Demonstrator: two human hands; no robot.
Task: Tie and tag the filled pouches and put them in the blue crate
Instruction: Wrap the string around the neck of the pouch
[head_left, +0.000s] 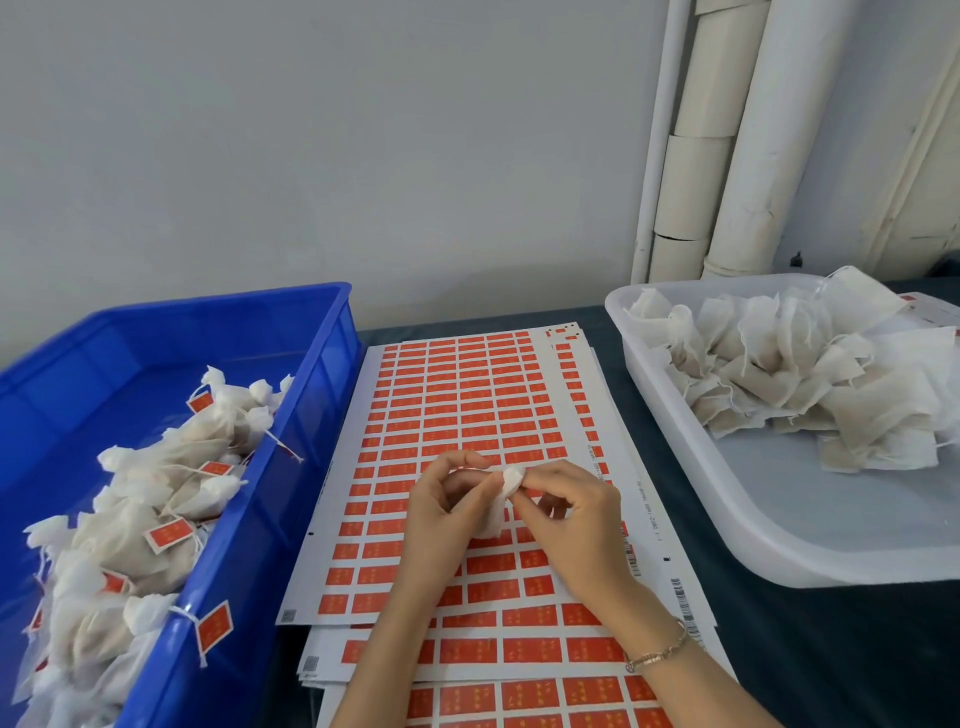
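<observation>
Clamped on one small white pouch (500, 501) from both sides: left grip (441, 501) pinching the bunched neck, right grip (569, 519) pinching the top edge just beside it, fingers curled, all held a little above the stack of red label sheets (467, 395) in the middle of the tabletop (810, 654). Drawstring state impossible to tell, too fine to make out. Probably mid-tie, judging from the gathered neck and no red tag in sight on it. Risky from here: pinching too near the top and letting the body swing, loosening the gather and spilling filling onto the sheets; pulling the thin fabric too hard and tearing it; losing a thread end between fingertips and leaving a slack knot. Also possible at the tagging step: peeling a label crookedly, or lifting a neighbour with it, given such tightly packed rows. Easy to misjudge the drop as well, with tied pouches (156, 525) heaped against the near wall of the blue crate (317, 415) and one tag hanging over its rim. Well apart on the right, the white tray (727, 499) of untied pouches (810, 379), so little chance of mixing finished with unfinished.
</observation>
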